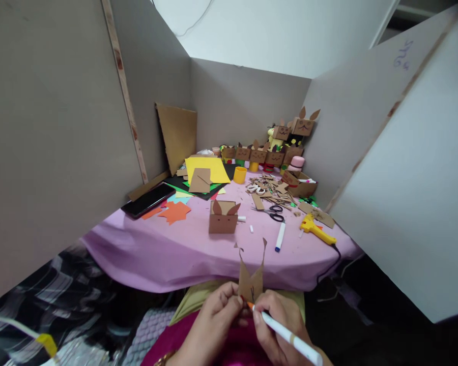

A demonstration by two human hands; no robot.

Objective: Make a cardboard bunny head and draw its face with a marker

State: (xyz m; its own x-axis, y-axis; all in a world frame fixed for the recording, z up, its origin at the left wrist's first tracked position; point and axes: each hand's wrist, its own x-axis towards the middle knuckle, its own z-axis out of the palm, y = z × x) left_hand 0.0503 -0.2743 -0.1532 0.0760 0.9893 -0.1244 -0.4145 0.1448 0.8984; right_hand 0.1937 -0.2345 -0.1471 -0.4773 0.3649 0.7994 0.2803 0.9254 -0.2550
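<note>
Low in the view, above my lap, my left hand [226, 307] pinches the lower left edge of a brown cardboard piece [251, 287]. This piece has a V-shaped notch and two thin curled strips at its top, with dark pen lines near its bottom. My right hand [277, 320] grips a white marker [290, 335] whose orange tip end points at the cardboard. Whether the tip touches it I cannot tell. Beyond my hands, on the pink cloth, stands a small cardboard box [223, 223] with two ears and two dots for eyes.
A yellow glue gun [317, 231], a capped marker [280, 236] and scissors [273, 212] lie to the right. Cardboard scraps [269, 185] and several box-headed figures [258, 153] are behind. Left are a phone [148, 200], orange paper [174, 211] and yellow paper [213, 168]. Grey panels [248, 96] enclose the table.
</note>
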